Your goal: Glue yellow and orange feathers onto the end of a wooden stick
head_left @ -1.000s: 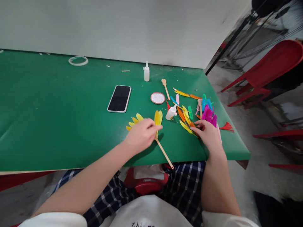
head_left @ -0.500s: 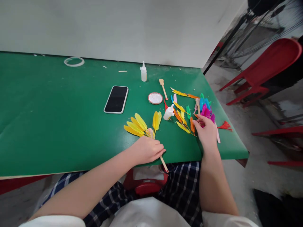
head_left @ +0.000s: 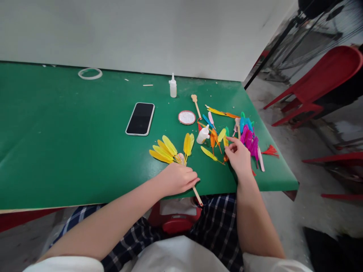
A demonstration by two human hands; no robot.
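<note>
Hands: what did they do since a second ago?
The left hand slid off the yellow feather fan, back toward the person, and now has its grip on the stick. The right hand shifted left in the loose feathers, nudging some. The phone and glue bottles stayed put.

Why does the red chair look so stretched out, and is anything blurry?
Head view: the wide lens stretches things near the corners, like the red chair. The light is soft and even, leaving only a faint shadow on the green table under the left hand gripping the stick. The yellow feathers and phone look sharp, with no glare on its dark screen.
</note>
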